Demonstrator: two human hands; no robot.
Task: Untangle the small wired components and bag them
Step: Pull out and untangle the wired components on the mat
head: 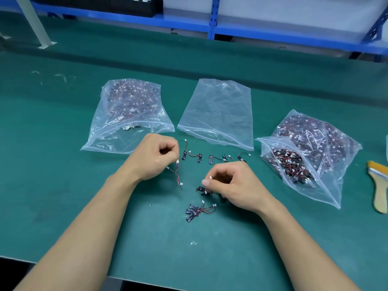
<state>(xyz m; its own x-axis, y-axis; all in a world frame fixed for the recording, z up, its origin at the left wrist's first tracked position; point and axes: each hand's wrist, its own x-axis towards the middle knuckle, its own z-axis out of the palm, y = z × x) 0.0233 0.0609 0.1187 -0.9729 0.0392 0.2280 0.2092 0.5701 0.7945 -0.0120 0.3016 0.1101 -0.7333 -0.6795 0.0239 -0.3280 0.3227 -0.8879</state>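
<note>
left hand [155, 156] is just left of centre, fingers curled, pinching the top of a wired piece [177, 174] so its red and black wires dangle below it with little white plugs on the ends. could be two pieces hooked together, i can't tell. right hand [231, 183] is a bit lower and right of centre, also curled, pinching a white plug [210, 177] between thumb and forefinger. right under it a small tangle [202, 189] of black tabs and wire sits on the green worktop [84, 206], and i can't see whether that plug belongs to it.

lower middle of the frame, a clump of three [196, 211] black tabs lies fanned out with the wires crossed. above the hands, dead centre, a row of single pieces [210, 158] is spread along the worktop.

behind that are three clear bags. the left bag [130, 106] is stuffed, mouth facing the hands, with the left hand's knuckles just beside its lower edge. the middle bag [220, 110] lies flat with the green showing through. the right bag [310, 152] is packed too, with pieces piled at its open mouth.

at the far right edge a brush [379, 185] with a pale wooden handle lies on the worktop. a blue rack [212, 19] runs along the top, with a white post [33, 22] upper left.
</note>
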